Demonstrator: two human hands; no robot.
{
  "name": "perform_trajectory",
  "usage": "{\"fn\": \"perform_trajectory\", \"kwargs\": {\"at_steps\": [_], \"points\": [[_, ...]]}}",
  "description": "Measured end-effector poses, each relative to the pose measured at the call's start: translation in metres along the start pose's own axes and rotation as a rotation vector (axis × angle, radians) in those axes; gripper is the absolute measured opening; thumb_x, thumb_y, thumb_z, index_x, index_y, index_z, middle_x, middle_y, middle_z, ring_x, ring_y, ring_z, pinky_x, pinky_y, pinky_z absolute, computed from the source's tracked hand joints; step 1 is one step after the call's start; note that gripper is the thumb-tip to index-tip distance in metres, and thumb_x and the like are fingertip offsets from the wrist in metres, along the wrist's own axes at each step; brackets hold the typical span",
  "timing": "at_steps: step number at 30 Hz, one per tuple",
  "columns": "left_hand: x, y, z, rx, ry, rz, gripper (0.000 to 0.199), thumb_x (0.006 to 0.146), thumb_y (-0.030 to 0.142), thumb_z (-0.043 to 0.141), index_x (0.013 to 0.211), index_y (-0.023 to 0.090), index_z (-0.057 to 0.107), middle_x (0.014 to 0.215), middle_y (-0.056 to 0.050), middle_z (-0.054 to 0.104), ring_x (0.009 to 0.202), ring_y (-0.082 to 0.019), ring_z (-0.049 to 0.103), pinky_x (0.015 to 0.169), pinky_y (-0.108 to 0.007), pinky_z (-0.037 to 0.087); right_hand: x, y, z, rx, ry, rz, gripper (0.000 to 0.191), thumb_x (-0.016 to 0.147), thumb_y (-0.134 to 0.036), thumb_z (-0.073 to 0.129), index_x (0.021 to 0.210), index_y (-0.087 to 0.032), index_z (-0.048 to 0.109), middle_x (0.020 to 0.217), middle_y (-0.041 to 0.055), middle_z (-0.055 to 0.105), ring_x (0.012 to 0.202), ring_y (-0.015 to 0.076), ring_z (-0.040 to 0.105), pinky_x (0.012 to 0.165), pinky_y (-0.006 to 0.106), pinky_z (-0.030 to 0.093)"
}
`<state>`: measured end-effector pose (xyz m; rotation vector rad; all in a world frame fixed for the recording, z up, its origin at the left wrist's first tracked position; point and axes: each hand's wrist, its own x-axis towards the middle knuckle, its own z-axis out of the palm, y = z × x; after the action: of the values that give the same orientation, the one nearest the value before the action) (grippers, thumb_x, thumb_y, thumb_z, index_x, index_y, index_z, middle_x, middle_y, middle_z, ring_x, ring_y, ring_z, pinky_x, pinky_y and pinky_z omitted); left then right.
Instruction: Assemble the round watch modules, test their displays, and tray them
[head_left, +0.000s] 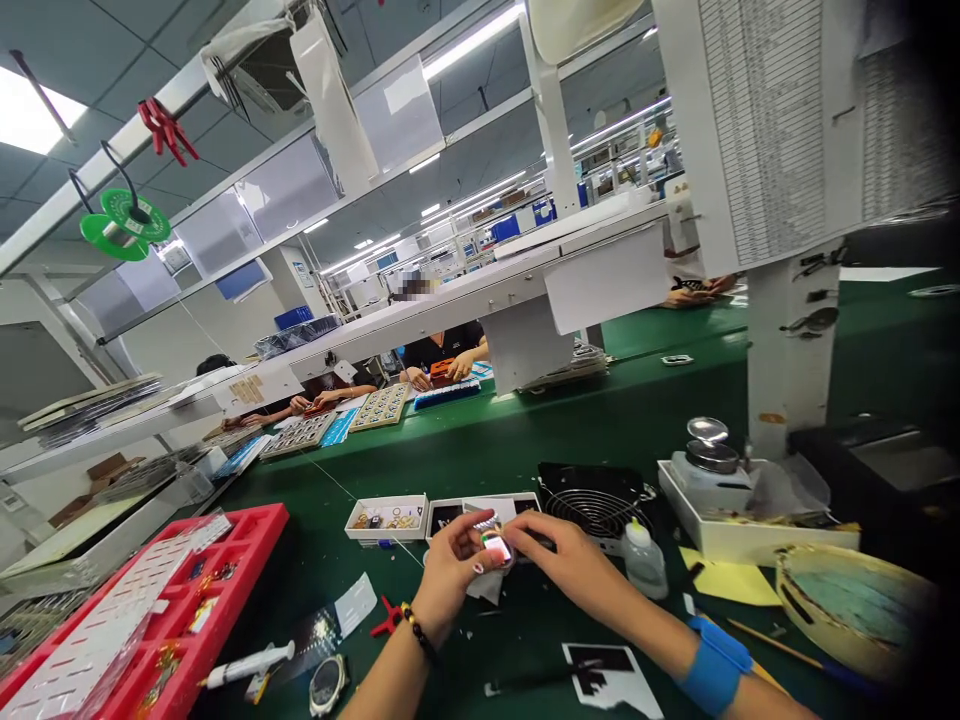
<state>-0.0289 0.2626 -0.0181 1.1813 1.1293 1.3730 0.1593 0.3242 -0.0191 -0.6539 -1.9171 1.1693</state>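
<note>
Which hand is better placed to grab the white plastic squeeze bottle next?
Your right hand, probably: it sits nearest the white plastic squeeze bottle, while your left hand is holding the small glowing rectangular screen device, farther away.

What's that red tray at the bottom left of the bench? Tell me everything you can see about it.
The red tray looks like moulded plastic, with raised walls dividing it into compartments. It lies on the green bench mat at the lower left of the view, running off the picture's bottom edge. A white slotted sheet covers much of it, and small colourful parts sit in the compartments beside that sheet. A syringe lies on the mat just off its right side.
</note>
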Motion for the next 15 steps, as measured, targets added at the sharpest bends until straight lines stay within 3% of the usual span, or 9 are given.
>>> {"fn": "perform_trajectory", "kwargs": {"at_steps": [4, 8, 11, 15], "points": [[-0.001, 0.003, -0.001, -0.126, -0.076, -0.125, 0.078, 0.057, 0.041, 0.099, 0.126, 0.016, 0.073, 0.097, -0.009, 0.073, 0.085, -0.018, 0.064, 0.08, -0.028, 0.049, 0.003, 0.006, -0.002, 0.01, 0.035, -0.002, 0.027, 0.098, -0.043, 0.057, 0.098, -0.023, 0.076, 0.104, 0.0048, 0.077, 0.102, 0.0272, 0.069, 0.094, 0.039, 0.047], [-0.002, 0.005, -0.001, -0.063, -0.142, -0.158, 0.069, 0.059, 0.044, 0.097, 0.118, 0.015, 0.077, 0.096, -0.009, 0.075, 0.086, -0.019, 0.065, 0.083, -0.029, 0.048, 0.004, 0.008, 0.002, 0.03, 0.046, -0.016, 0.021, 0.094, -0.031, 0.058, 0.1, -0.022, 0.076, 0.103, 0.0059, 0.078, 0.101, 0.027, 0.071, 0.093, 0.039, 0.05], [-0.007, 0.006, -0.002, 0.014, -0.084, -0.175, 0.069, 0.055, 0.048, 0.098, 0.113, 0.016, 0.079, 0.102, -0.01, 0.077, 0.092, -0.024, 0.067, 0.087, -0.032, 0.049, -0.001, 0.004, 0.007, 0.02, 0.074, -0.008, 0.022, 0.091, -0.025, 0.06, 0.107, -0.019, 0.074, 0.101, 0.0069, 0.079, 0.097, 0.0261, 0.074, 0.089, 0.037, 0.053], [-0.013, 0.005, -0.007, 0.133, -0.036, -0.228, 0.061, 0.062, 0.055, 0.093, 0.112, 0.023, 0.078, 0.103, -0.005, 0.078, 0.105, -0.029, 0.068, 0.098, -0.037, 0.048, -0.007, -0.001, 0.013, -0.063, 0.111, 0.02, 0.027, 0.087, -0.017, 0.066, 0.112, -0.022, 0.076, 0.1, 0.0029, 0.081, 0.097, 0.0236, 0.075, 0.087, 0.032, 0.054]]}}
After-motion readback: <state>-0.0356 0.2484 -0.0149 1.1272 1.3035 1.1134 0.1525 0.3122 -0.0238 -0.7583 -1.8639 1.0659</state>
